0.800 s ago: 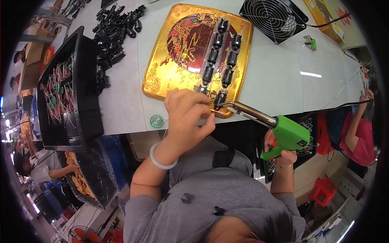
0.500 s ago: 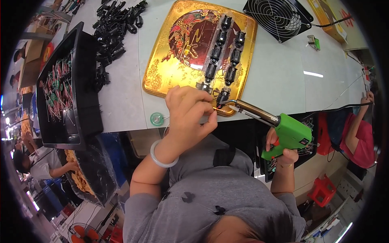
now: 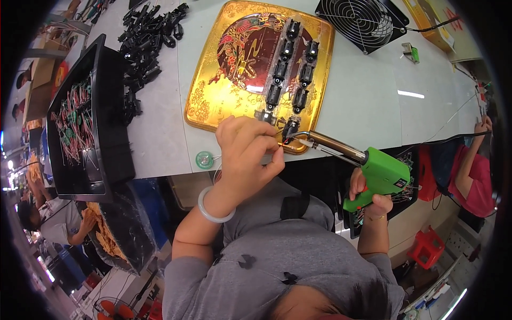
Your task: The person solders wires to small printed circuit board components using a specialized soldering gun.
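Note:
In my right hand (image 3: 369, 194) is a green soldering gun (image 3: 386, 173), its metal barrel pointing left and its bent tip reaching a small black housing (image 3: 290, 128) at the tin lid's near edge. My left hand (image 3: 248, 152) is closed in a pinch beside that tip, on a thin red wire (image 3: 287, 142). The fingers partly hide the wire's end. Two rows of black housings (image 3: 280, 70) stand on clear strips across the gold tin lid (image 3: 200, 104). A green round piece (image 3: 204, 159) with thin wires lies left of my wrist.
A black bin (image 3: 112, 154) of wired green parts stands at left, beside a pile of loose black housings (image 3: 144, 48). A black fan (image 3: 365, 21) sits at the back right. Below the table edge at right is another tray of wired parts (image 3: 408, 181). Other people work on both sides.
The lid and other table things sit slightly further left in the picture. Both hands keep nearly the same pose, with the soldering tip still at the near housing.

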Available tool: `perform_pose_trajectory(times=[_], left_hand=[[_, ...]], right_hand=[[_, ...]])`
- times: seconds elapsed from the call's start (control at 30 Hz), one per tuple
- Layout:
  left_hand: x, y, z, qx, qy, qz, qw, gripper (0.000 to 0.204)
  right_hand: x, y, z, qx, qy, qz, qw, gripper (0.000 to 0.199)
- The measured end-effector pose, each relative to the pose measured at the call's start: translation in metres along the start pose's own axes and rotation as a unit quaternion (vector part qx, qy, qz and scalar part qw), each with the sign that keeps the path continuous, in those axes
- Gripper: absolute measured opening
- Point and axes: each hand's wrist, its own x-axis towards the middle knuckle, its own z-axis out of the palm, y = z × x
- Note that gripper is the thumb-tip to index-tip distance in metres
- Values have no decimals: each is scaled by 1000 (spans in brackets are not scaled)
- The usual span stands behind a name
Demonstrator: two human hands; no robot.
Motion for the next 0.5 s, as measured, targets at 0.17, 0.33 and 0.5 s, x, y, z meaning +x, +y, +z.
perform_pose_trajectory(times=[0.17,0.33,0.5], left_hand=[[-1,1,2,2,-2,-7,1000,21],[-3,1,2,9,-2,-8,1000,20],[-2,1,2,8,4,-6,1000,19]], right_hand=[[-2,2,-1,-7,-5,5,1000,40],[-2,1,2,-11,-2,9,1000,40],[-3,3,0,-17,-2,19,1000,40]])
